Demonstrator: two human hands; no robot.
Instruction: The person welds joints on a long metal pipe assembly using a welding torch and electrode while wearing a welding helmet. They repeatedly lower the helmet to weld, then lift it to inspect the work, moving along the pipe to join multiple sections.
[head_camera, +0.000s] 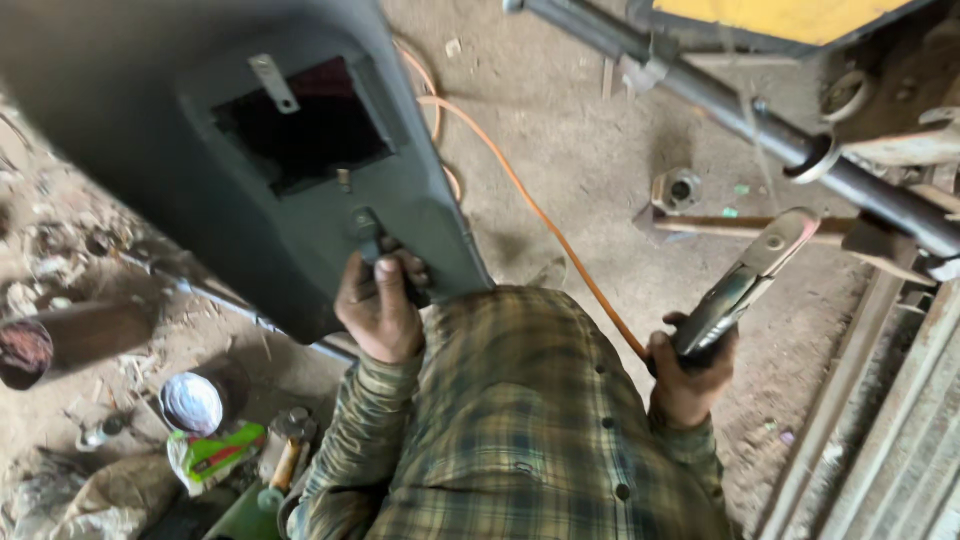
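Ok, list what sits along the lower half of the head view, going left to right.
Rusty cylinder → white round lid → green packet → left hand gripping the welding shield's handle → plaid shirt → right hand holding the electrode holder → metal bars.

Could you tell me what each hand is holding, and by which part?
Left hand grips the welding shield by its handle; right hand grips the electrode holder by its rear grip.
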